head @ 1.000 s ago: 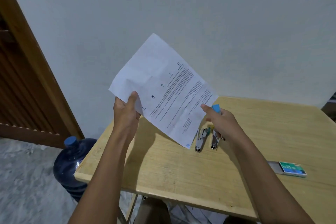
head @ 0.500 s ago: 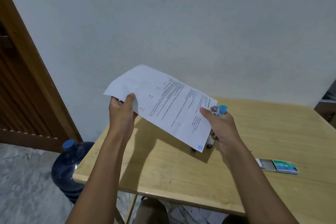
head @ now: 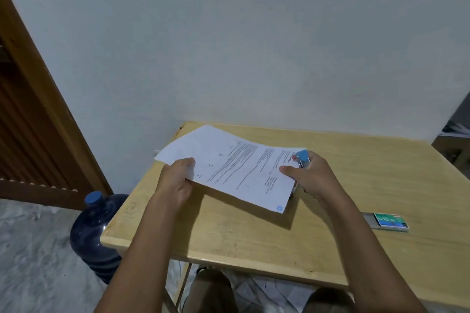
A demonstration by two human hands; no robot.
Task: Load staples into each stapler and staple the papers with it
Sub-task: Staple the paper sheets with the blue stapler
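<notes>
Papers in one hand, stapler in the other, meeting over the table's far left corner.

The left hand [head: 178, 180] pinches the left edge of the papers [head: 236, 168], thumb on top. The right hand [head: 318, 178] is curled round a small blue stapler [head: 303, 156] at their right edge, with its thumb pressed on the sheet. Whether the edge sits inside the stapler's mouth cannot be told. The sheets are thin, light and limp, bowing between the two grips, so they probably need tension from both sides and square edges before the squeeze. The stapler looks hard and compact, with a smooth plastic cap over metal, best clamped across top and base. Below lies the pale wooden table [head: 254, 244], and a green staple box [head: 387, 221] rests toward its right front edge.
</notes>
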